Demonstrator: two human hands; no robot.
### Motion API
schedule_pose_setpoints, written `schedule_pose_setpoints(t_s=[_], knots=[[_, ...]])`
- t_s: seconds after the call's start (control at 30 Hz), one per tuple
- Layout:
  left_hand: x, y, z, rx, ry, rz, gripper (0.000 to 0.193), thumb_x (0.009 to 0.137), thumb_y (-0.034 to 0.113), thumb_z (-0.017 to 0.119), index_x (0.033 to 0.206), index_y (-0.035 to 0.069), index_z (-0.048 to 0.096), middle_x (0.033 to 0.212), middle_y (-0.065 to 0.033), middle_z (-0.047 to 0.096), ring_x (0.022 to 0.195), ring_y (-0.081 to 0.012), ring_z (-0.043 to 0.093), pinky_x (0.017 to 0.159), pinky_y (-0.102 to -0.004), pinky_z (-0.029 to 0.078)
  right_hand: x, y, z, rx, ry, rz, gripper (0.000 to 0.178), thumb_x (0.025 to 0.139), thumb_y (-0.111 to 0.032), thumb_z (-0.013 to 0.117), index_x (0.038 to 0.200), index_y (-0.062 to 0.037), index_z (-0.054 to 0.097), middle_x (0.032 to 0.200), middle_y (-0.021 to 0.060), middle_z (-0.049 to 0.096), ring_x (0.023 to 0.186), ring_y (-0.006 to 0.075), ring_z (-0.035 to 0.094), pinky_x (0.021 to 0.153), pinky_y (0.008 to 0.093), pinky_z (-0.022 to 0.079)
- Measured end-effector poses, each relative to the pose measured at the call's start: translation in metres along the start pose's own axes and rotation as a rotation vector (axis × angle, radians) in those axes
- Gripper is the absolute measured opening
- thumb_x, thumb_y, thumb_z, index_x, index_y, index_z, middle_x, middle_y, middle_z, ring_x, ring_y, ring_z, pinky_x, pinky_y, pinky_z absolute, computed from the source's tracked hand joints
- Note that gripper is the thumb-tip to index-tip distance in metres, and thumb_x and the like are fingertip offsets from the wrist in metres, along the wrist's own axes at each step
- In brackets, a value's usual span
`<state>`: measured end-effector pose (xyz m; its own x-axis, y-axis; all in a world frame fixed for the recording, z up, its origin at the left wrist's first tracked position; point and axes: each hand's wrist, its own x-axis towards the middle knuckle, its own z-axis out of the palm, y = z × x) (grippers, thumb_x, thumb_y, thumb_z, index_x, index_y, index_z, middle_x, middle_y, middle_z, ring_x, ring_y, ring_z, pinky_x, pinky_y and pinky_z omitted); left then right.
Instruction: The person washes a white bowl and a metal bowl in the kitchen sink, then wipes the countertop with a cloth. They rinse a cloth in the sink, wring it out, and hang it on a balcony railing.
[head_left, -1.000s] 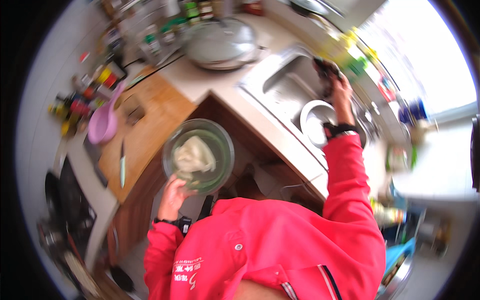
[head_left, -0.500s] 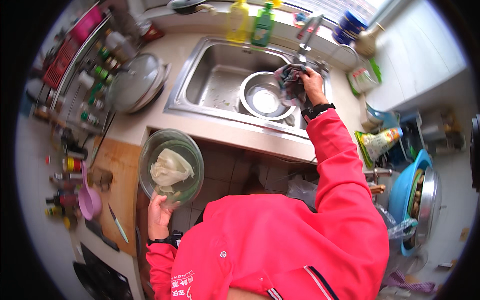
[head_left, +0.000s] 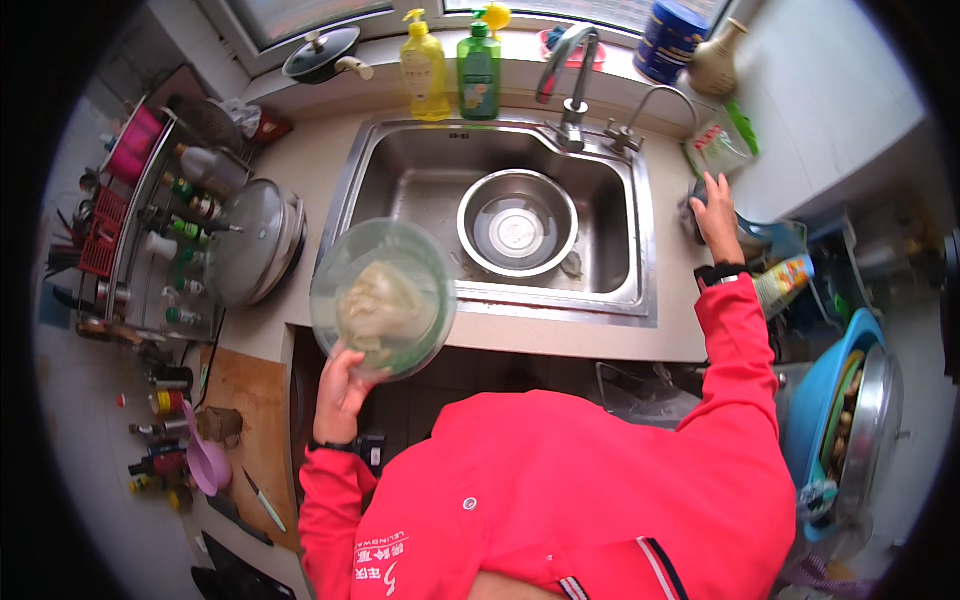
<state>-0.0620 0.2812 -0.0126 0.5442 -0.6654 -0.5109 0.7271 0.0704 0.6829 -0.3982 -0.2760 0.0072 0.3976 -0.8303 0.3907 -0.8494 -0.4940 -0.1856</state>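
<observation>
My left hand (head_left: 343,392) grips the lower rim of a clear plastic bowl (head_left: 408,338), its thumb over the edge. Inside lies a pale, cream-coloured lump (head_left: 380,300) with soft folds; motion blur hides its exact kind. Over the counter right of the sink, my right hand (head_left: 716,222) has its fingers stretched out and apart. A dark cloth (head_left: 690,215) lies just beside and partly behind that hand. In the steel sink (head_left: 405,180) stands a round metal basin (head_left: 470,245) with water in it, under the tap (head_left: 572,120).
Yellow (head_left: 424,75) and green (head_left: 479,75) pump bottles stand behind the sink. A lidded pan (head_left: 250,240) and a rack of bottles (head_left: 150,180) are at the left. A knife (head_left: 264,500) lies on the wooden board (head_left: 245,385). Blue tubs (head_left: 825,390) stand at the right.
My right hand has moved with the cloth from beside the tap to the right counter, and its fingers have opened. My left hand has raised the bowl toward the sink's front left corner.
</observation>
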Motion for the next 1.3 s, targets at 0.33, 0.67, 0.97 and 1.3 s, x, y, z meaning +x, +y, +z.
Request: schedule_pose_setpoints(t_s=[0.33,0.67,0.97,1.3], knots=[[0.086,0.002,0.090,0.145,0.134,-0.025,0.052,0.077,0.001,0.046,0.129,0.008,0.046,0.116,-0.0108,0.056,0.096,-0.0274,0.062,0.065,-0.0448,0.059,-0.017,-0.135,0.033,0.710,-0.436,-0.507,0.026,0.083,-0.007,0.061,0.109,-0.0046,0.062,0.107,0.0124,0.063,0.099,0.0290,0.061,0.085,0.0327,0.047],[0.174,-0.005,0.102,0.248,0.017,-0.215,0.049,0.076,-0.001,0.046,0.126,0.003,0.044,0.115,-0.0152,0.054,0.094,-0.0315,0.062,0.064,-0.0469,0.060,-0.064,-0.293,0.094,-0.082,-0.364,-1.083,0.045,0.079,-0.016,0.062,0.123,-0.0174,0.054,0.137,0.0135,0.042,0.120,0.0325,0.047,0.094,0.0451,0.041],[0.239,-0.018,0.104,0.265,-0.048,-0.186,0.033,0.095,0.023,0.047,0.123,0.004,0.045,0.114,-0.0153,0.056,0.095,-0.0314,0.062,0.067,-0.0490,0.059,-0.058,-0.326,0.134,0.710,-0.741,-0.545,0.025,0.082,-0.018,0.056,0.100,-0.0005,0.059,0.097,0.0238,0.058,0.090,0.0353,0.060,0.079,0.0441,0.047],[0.287,-0.010,0.108,0.400,0.075,-0.233,0.038,0.092,0.017,0.044,0.127,0.002,0.038,0.120,-0.0171,0.051,0.101,-0.0353,0.059,0.066,-0.0498,0.060,-0.036,-0.233,0.140,-0.019,-0.348,-0.983,0.016,0.080,-0.023,0.061,0.089,-0.0097,0.063,0.107,0.0115,0.059,0.103,0.0245,0.056,0.101,0.0532,0.030]])
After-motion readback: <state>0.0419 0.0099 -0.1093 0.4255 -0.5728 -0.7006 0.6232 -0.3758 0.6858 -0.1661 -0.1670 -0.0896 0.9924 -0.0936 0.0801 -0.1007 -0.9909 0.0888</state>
